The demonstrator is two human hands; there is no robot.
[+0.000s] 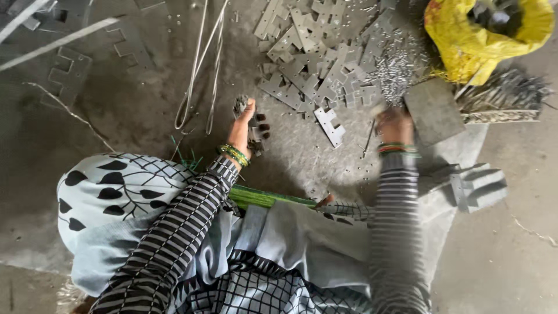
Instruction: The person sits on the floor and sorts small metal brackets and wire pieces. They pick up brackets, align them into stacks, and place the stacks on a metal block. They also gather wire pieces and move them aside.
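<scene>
I sit on a grey floor. My left hand (247, 125) is shut on a small stack of flat metal plates (254, 135), held upright just above the floor. My right hand (394, 123) is blurred and reaches toward a heap of thin metal pins (395, 70); whether it grips anything I cannot tell. A notched metal plate (329, 125) lies alone on the floor between my hands. Behind it spreads a pile of several similar plates (314, 52).
A yellow sack (465, 40) stands at the far right. A square grey metal block (433, 110) lies beside my right hand, with a stack of stepped plates (479, 186) nearer me. Wire loops (200, 70) trail at the back left. More plates (70, 72) lie far left.
</scene>
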